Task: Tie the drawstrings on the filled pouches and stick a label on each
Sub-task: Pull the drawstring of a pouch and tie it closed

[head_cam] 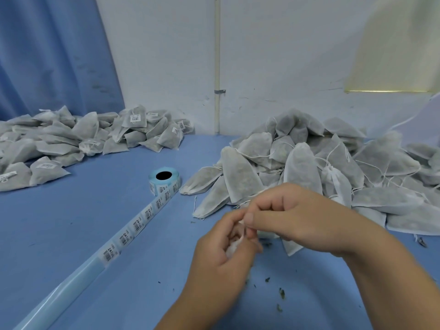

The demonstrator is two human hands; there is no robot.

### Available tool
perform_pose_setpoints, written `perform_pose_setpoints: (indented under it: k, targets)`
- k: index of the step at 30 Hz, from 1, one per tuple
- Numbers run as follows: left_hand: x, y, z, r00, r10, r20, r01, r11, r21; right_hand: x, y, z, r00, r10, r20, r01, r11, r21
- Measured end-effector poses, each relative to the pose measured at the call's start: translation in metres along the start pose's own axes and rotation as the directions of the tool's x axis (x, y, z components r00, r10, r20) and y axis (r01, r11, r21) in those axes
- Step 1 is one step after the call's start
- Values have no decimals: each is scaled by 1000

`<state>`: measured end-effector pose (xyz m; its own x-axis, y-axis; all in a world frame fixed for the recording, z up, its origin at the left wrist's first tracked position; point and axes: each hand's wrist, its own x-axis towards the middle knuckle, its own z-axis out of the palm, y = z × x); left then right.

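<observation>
Left hand (221,248), nearest the lens, curls its fingers round the gathered white mouth of one pouch (291,247). Right hand (292,215) pinches the same mouth between thumb and forefinger, and the pouch body lies beneath it on the blue tabletop (95,222). The drawstring is too fine to trace between the fingers.

For a sound knot, the left hand should probably keep the mouth fully closed while the right draws the cord snug. Loose crumbs (281,292) suggest spillage is a risk.

Untied pouches (307,167) heap just behind the hands; labelled pouches (71,139) lie well apart at far left. The label roll (164,178) stands between them, its strip (133,226) unrolled toward the viewer. Behind are a blue curtain (47,55) and a white wall (285,67) with a pipe (217,55).
</observation>
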<state>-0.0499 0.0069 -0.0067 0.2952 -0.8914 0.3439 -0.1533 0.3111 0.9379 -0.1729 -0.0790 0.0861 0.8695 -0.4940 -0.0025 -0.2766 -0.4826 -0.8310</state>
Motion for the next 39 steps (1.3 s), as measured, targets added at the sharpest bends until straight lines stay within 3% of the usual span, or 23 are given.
perform_pose_setpoints:
  k: [4, 11, 15, 19, 26, 31, 33, 36, 39]
  targets:
    - [7, 2, -8, 995, -96, -3, 96, 993, -68, -2, 8, -11, 997, 19, -79, -23, 999, -39]
    - [11, 7, -19, 959, -212, 189, 249, 948, -197, 2, 15, -12, 956, -28, -293, 2, 996, -88]
    - [13, 7, -23, 956, -196, 218, 262, 906, -333, 10, 14, 2, 909, -127, -396, 92, 990, -107]
    - [15, 6, -25, 960, -172, 222, 262, 831, -491, 18, 19, 10, 873, -137, -468, 80, 987, -140]
    - [18, 5, -28, 979, -143, 142, 201, 732, -651, 22, 22, 23, 892, -127, -433, 94, 991, -98]
    - [20, 4, -29, 979, -200, -27, 143, 780, -609, 18, 15, 25, 917, -169, -361, 98, 974, -206]
    - [18, 4, -30, 973, -203, -108, 121, 850, -513, 15, 10, 24, 924, -201, -326, 101, 949, -300]
    - [16, 4, -29, 971, -104, -214, 71, 985, -155, 8, 3, 20, 941, -230, -249, 105, 897, -430]
    - [12, 6, -26, 982, 84, -170, -50, 979, 197, 0, -4, 15, 954, -232, -188, 115, 867, -484]
